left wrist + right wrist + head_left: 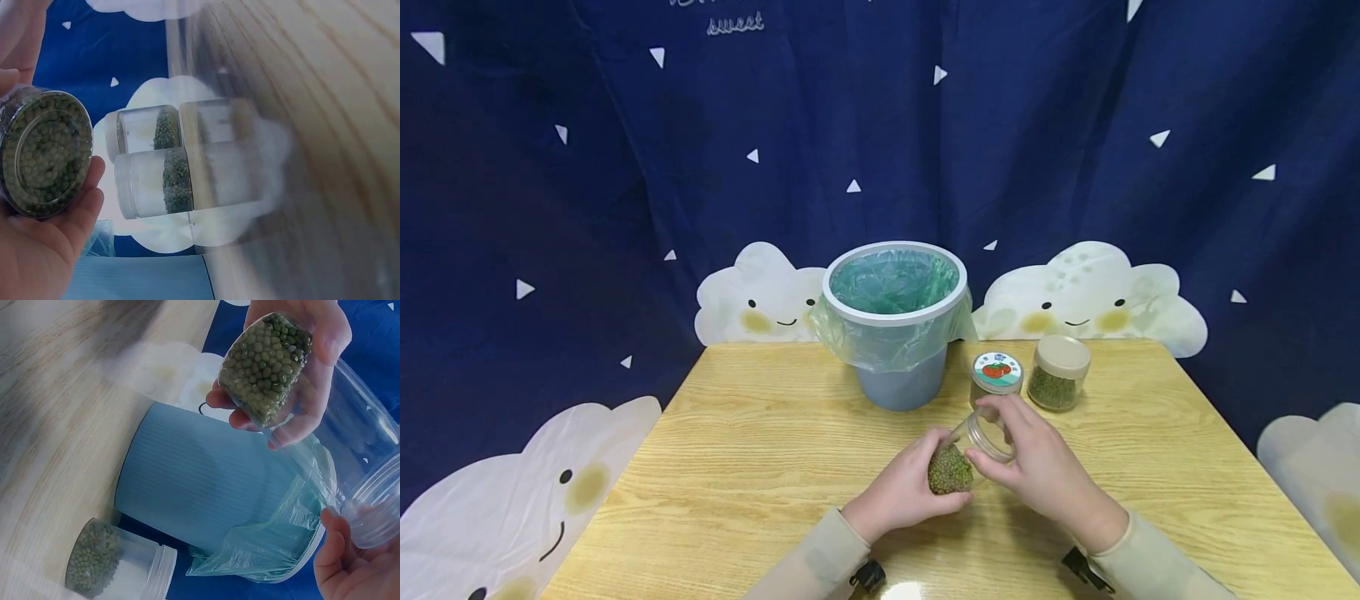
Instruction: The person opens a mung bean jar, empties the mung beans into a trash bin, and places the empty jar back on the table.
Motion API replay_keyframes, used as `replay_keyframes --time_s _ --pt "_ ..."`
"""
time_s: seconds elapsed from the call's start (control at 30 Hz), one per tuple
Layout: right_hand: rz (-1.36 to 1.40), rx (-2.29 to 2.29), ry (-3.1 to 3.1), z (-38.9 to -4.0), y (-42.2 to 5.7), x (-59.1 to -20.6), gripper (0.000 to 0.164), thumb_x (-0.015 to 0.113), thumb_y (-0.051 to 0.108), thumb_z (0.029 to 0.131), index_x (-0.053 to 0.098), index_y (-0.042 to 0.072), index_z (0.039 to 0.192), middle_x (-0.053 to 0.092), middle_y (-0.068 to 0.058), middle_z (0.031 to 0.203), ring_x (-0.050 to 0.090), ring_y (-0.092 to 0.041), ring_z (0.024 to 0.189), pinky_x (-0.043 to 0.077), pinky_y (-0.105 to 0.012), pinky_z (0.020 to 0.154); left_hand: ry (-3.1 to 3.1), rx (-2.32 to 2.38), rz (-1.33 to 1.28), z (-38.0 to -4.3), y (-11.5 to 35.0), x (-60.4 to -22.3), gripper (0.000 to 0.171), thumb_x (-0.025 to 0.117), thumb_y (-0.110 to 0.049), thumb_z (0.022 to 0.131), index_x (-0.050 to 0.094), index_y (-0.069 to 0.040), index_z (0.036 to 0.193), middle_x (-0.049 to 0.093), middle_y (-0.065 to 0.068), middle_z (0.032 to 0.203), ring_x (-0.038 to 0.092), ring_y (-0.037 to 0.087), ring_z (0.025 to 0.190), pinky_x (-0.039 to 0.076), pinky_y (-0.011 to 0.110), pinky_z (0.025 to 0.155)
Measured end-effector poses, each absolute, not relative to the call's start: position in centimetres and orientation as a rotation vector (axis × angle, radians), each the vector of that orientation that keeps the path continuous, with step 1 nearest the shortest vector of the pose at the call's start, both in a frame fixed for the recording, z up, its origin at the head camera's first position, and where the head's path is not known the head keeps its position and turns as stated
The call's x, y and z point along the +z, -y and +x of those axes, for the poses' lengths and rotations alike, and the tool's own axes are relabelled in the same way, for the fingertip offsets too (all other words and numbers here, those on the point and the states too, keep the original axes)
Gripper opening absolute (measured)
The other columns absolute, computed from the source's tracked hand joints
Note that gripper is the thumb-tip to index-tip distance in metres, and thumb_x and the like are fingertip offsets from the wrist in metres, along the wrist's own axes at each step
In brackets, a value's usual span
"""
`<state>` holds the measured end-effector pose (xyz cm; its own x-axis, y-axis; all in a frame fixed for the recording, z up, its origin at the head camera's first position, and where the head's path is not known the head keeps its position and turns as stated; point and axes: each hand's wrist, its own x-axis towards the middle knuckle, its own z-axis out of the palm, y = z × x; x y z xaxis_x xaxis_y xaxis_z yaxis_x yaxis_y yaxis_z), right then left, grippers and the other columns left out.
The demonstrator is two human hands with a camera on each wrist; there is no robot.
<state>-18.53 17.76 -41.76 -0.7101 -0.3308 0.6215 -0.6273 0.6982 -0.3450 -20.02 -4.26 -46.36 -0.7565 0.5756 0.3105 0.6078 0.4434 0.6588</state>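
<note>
A clear jar (950,471) with mung beans (265,369) in its lower end is held tilted above the table, its threaded mouth (375,503) toward the upper right in the head view. Fingers and thumb of my left hand (906,483) grip it round the bean-filled end. My right hand (1041,462) holds the mouth end, thumb and fingers on either side of the rim. No lid shows on this jar. In the left wrist view the round jar base (47,153) faces the camera, beans pressed against it.
Behind my hands stands a grey-blue bin (902,387) lined with a green plastic bag (895,279). Right of it are two lidded jars of green beans: one jar (997,372) with a tomato picture on its lid, one jar (1058,375) with a plain beige lid. A wooden table (737,450) lies underneath.
</note>
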Motion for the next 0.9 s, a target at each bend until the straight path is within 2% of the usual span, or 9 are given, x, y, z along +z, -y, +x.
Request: replay_keyframes --time_s 0.23,0.43,0.7,0.9 --pt "0.704 0.767 2.387 -18.44 -17.72 -41.8 0.058 0.086 0.029 0.08 0.058 0.011 0.127 0.063 0.001 0.107 0.051 -0.007 0.078 0.049 -0.024 0.066 2.613 -1.209 -1.111 -20.01 4.24 -46.41 0.068 0.084 -0.034 0.085 0.048 -0.008 0.137 0.066 0.003 0.123 0.062 0.003 0.103 0.053 0.019 0.09" --pt "0.695 0.772 2.39 -18.37 -17.78 -41.8 0.057 0.086 0.028 0.08 0.057 0.011 0.126 0.063 -0.002 0.105 0.05 -0.008 0.077 0.048 -0.024 0.065 2.603 -1.206 -1.125 -19.96 4.18 -46.39 0.069 0.086 -0.037 0.084 0.047 -0.012 0.135 0.066 0.004 0.127 0.062 0.003 0.106 0.053 0.021 0.093" --pt "0.698 0.786 2.39 -18.29 -17.8 -41.71 0.058 0.086 0.027 0.08 0.057 0.011 0.127 0.061 -0.001 0.104 0.05 -0.009 0.076 0.046 -0.022 0.063 2.603 -1.206 -1.119 -19.89 4.11 -46.28 0.065 0.087 -0.034 0.083 0.049 -0.014 0.132 0.066 0.0 0.117 0.06 0.0 0.098 0.053 0.017 0.086" --pt "0.714 0.781 2.429 -18.27 -18.08 -41.34 0.063 0.087 0.032 0.082 0.058 0.013 0.134 0.061 0.004 0.115 0.055 -0.007 0.084 0.052 -0.025 0.069 2.622 -1.23 -1.091 -19.9 4.22 -46.17 0.064 0.086 -0.034 0.084 0.05 -0.013 0.133 0.067 0.001 0.121 0.061 0.0 0.099 0.053 0.017 0.086"
